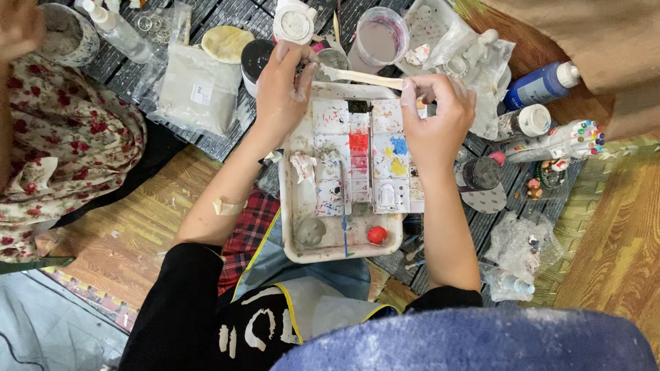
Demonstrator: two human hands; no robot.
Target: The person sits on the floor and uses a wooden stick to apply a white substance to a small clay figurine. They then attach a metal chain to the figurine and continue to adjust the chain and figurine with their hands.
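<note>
A: We are noting the left hand (pixel 280 86) first: it is curling around the left end of a pale wooden stick (pixel 361 76), fingers closed on it.

B: We are logging the right hand (pixel 436 117) as pinching the stick's other end between thumb and fingertips. The stick is lying roughly level between both hands, just above the far rim of the white tray (pixel 295 206).

A: Below the hands, we are seeing a paint palette (pixel 364 154) sitting in the tray, with red, blue and yellow patches in its wells. A grey clay lump (pixel 311 231) and a red ball (pixel 376 235) are resting near the tray's near edge, with a thin blue brush (pixel 344 213) lying between them.

B: Moving outward, we are recording a cup of pinkish water (pixel 379 40) just beyond the stick, a blue bottle (pixel 543 84) well to the right, and a bundle of markers (pixel 560 141) beside it. A bag of grey powder (pixel 196 89) is lying to the left on the slatted mat (pixel 227 137).
</note>
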